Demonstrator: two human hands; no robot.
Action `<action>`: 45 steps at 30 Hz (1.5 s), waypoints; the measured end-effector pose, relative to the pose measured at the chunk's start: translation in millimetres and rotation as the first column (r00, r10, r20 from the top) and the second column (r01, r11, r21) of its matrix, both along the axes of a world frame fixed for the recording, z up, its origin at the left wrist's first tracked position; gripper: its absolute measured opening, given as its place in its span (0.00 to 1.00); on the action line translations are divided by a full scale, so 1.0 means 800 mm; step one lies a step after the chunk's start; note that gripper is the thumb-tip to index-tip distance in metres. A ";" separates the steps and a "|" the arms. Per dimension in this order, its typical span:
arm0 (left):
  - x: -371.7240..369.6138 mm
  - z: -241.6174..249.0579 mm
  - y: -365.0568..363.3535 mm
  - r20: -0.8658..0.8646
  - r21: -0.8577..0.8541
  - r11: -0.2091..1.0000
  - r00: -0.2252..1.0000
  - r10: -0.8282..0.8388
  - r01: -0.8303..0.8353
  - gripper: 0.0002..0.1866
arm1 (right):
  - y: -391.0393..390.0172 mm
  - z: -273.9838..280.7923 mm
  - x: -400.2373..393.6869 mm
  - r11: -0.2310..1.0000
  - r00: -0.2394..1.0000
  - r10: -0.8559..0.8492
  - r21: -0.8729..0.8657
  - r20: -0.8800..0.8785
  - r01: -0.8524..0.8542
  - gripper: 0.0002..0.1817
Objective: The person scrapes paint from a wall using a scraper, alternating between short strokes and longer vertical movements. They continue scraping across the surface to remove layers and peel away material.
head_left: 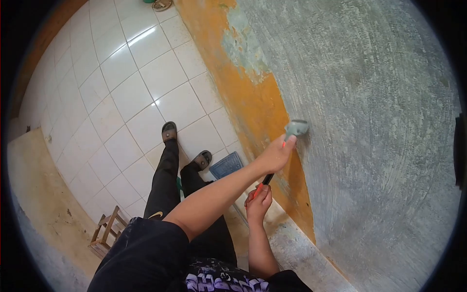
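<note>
My left hand (278, 155) is closed around the upper part of a long-handled tool, close to its grey-green head (296, 127). That head is at the grey, streaked wall surface (369, 97), just beyond the edge of the orange paint (253, 104). Lower down, my right hand (259, 203) grips the orange and black handle (267, 179). Part of the handle is hidden behind my left hand and wrist. Whether the head's edge touches the wall is hard to tell.
A blue rectangular object (226, 166) lies on the white tiled floor (121, 97) near my sandalled feet. At lower left is a small wooden stool (104, 233). A round item (162, 5) sits at the top. A ledge (296, 243) runs along the wall's base.
</note>
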State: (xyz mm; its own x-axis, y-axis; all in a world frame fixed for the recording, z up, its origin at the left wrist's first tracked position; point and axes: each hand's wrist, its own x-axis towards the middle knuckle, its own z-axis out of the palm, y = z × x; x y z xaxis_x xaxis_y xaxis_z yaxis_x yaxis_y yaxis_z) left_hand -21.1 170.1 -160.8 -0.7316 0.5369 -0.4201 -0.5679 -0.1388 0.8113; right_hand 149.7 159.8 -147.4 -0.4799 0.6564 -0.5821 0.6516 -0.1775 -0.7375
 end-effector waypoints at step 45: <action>-0.179 -0.001 -0.072 0.094 0.020 0.992 0.988 0.120 -0.122 0.29 | -0.030 -0.026 -0.180 0.994 0.982 0.108 -0.013 -0.153 -0.111 0.18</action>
